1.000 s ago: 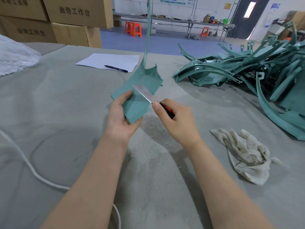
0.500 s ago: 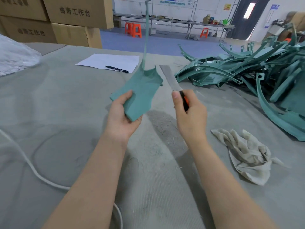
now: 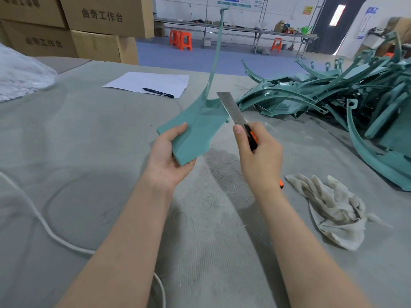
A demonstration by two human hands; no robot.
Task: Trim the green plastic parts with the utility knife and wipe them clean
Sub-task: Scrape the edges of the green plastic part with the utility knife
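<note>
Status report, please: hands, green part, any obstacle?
Left hand grips green part. Right hand grips utility knife, blade at part's right edge. Nothing in the way.

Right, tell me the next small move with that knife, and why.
Probably draw the utility knife down the right edge of the green part: the right hand holds it at that edge, beside a small nub, while the left hand grips the part's near end.

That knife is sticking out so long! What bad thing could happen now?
1. The utility knife has its blade pushed far out; pressed hard on the green plastic part, it might bend or snap.
2. The left hand holds that part near the blade, so a slip could cut it.
3. The part's long thin arm sticks up unsupported and may wobble.
</note>
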